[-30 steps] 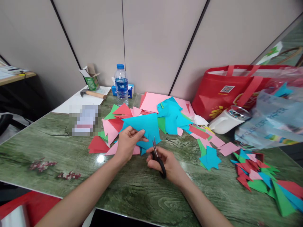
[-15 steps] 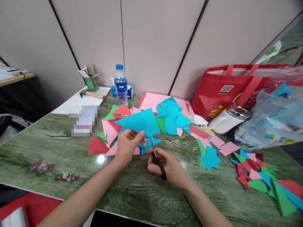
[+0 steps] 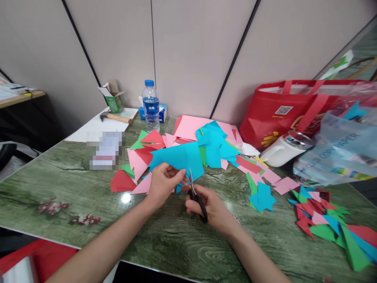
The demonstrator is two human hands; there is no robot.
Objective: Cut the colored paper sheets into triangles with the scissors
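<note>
Blue paper (image 3: 176, 154), a single folded-looking piece, is held above the near side of a green, wood-patterned table (image 3: 73, 188). The left hand (image 3: 160, 184) clamps its lower edge between thumb and fingers. The right hand (image 3: 210, 206) is closed around the black handles of a pair of scissors (image 3: 193, 191), whose blades point up and away, overlapping the paper's lower part in this view; whether they bite into it cannot be told. Behind and left of the paper lie red triangles (image 3: 122, 181) and other cut pieces; to its right, a heap of blue cutouts (image 3: 213, 147). Farther back stand a water bottle (image 3: 151, 108) and a red bag (image 3: 271, 106).
</note>
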